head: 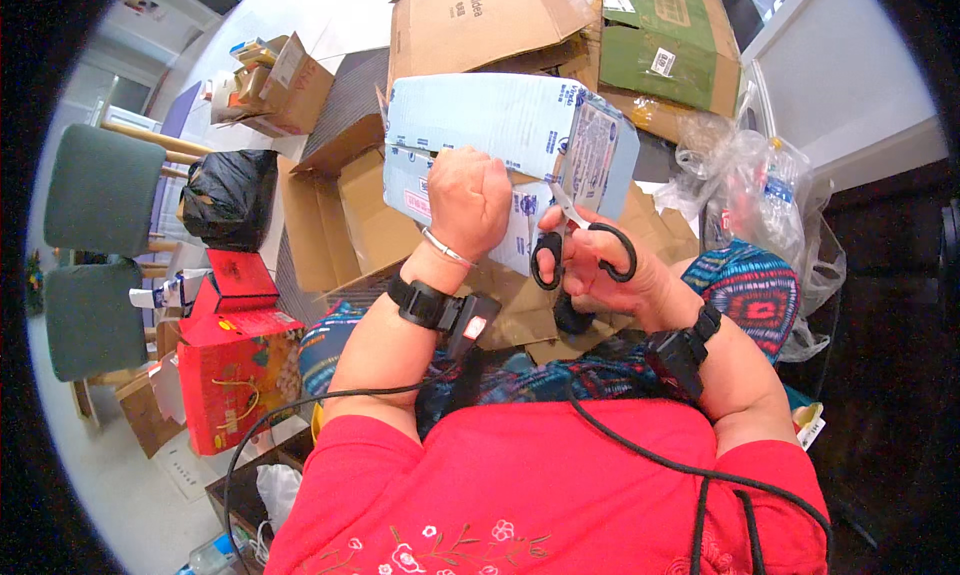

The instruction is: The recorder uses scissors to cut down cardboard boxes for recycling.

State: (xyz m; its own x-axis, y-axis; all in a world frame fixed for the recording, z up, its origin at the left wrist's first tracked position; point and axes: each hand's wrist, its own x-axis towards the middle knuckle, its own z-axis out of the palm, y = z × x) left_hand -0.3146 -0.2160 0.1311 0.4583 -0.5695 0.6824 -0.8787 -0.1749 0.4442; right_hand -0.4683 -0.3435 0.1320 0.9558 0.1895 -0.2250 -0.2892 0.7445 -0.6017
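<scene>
In front of me a light blue printed Vinda cardboard box [480, 113] lies across my lap area. A slit runs along its upper face, with brown board showing inside it. My left hand [470, 200] is closed in a fist on the box's near edge at the slit, its fingers curled out of sight. Scissors [576, 215] with black handles are in my right hand [611, 271], with fingers through the loops. Their blades point at the box's right corner, by the end of the slit. Whether the blade tips are inside the board cannot be made out.
An open brown carton [352, 215] stands left of the box. Behind lie a Midea carton [487, 19] and a green box [660, 42]. Clear plastic bags with bottles [772, 192] sit at right. At left are a black plastic bag [229, 200], red gift bag [240, 380] and chairs [105, 188].
</scene>
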